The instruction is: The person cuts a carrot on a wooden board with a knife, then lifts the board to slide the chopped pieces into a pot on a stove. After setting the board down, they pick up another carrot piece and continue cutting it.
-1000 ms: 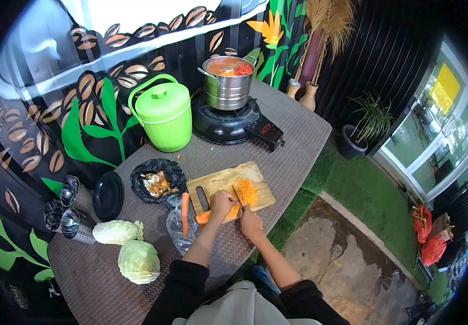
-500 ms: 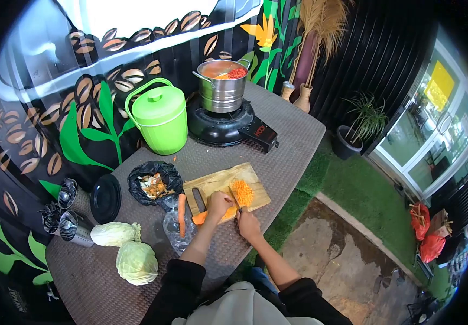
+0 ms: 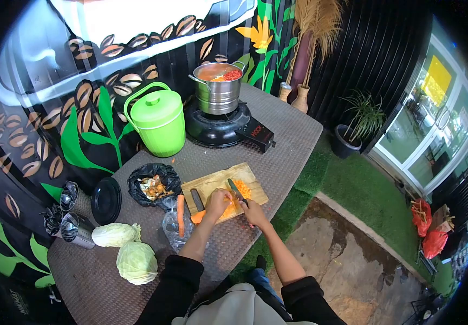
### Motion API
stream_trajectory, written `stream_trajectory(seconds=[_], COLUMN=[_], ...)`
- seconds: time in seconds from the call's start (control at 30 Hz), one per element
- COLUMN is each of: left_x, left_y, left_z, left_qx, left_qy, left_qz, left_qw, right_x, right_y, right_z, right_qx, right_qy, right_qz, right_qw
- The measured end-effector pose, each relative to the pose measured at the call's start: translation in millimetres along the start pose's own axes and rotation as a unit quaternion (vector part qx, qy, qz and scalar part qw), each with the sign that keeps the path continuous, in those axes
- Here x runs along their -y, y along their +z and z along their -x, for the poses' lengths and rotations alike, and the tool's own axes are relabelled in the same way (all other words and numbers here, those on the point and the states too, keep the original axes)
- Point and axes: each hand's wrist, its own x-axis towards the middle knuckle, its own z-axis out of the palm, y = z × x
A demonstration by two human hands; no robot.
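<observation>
My left hand (image 3: 219, 203) is closed over a piece of carrot (image 3: 197, 217) on the wooden cutting board (image 3: 208, 184), fingers bent down onto it. In my right hand (image 3: 254, 213) is a knife (image 3: 235, 189), its dark blade pointing away from me across the board. Finely chopped carrot (image 3: 242, 188) lies in a pile just right of the blade, with more orange bits between the hands. Left of the board, a whole carrot (image 3: 180, 215) rests on a clear plastic bag (image 3: 171, 227).
A black bag of peelings (image 3: 154, 187) sits left of the board. Nearer me are two cabbages (image 3: 137, 263) (image 3: 116, 234), beside metal utensil holders (image 3: 77, 230) and black plates (image 3: 106, 199). A green lidded bucket (image 3: 161, 127) and a stove (image 3: 218, 125) bearing a filled pot (image 3: 219, 97) stand behind.
My right hand has shifted a little right, and the knife blade now shows to the left of the chopped carrot. The left hand stays over the carrot piece. The camera view has moved slightly.
</observation>
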Motion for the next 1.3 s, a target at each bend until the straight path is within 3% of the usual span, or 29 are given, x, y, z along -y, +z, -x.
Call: stream_trajectory(seconds=[0.13,0.2,0.3,0.37,0.5,0.57,0.6,0.67,0.7,0.77,0.87,1.0,1.3], left_x=[-8,-13,-26,-28,-30,-20,-17,-9,-10,-16,-42,-42,-11], left_y=[-3,-8,-16,-18,-22,-19,-19,-20,-24,-37,-53,-44,-27], left_z=[-1,0,0,0,4,3,0,-6,-11,-22,-26,-27,-33], left_qx=[0.004,-0.006,-0.060,-0.134,-0.142,-0.055,-0.055,0.084,0.086,0.195,0.241,0.224,0.247], left_qy=[0.042,0.053,-0.019,0.048,0.093,0.082,0.083,0.077,0.078,0.116,0.114,0.104,0.071], left_qz=[0.003,0.007,0.041,0.090,0.037,0.090,0.090,0.065,0.066,-0.005,-0.067,-0.068,0.143], left_qw=[0.999,0.999,0.997,0.986,0.985,0.991,0.991,0.991,0.991,0.974,0.961,0.967,0.956], right_x=[-2,2,10,10,3,-1,-2,-3,-3,2,4,1,-1], right_y=[5,5,3,4,8,4,1,-5,-9,-19,-24,-24,-26], right_z=[12,20,27,30,33,33,33,32,33,33,32,30,32], right_qx=[-0.055,-0.081,-0.040,-0.041,-0.080,-0.076,-0.074,-0.075,-0.074,-0.066,-0.063,-0.070,-0.053], right_qy=[-0.036,-0.032,-0.010,-0.027,-0.088,-0.111,-0.132,-0.140,-0.148,-0.145,-0.153,-0.176,-0.170], right_qz=[0.060,0.186,0.265,0.282,0.286,0.282,0.277,0.280,0.284,0.279,0.269,0.264,0.274], right_qw=[0.996,0.979,0.963,0.958,0.951,0.950,0.949,0.947,0.945,0.947,0.949,0.946,0.945])
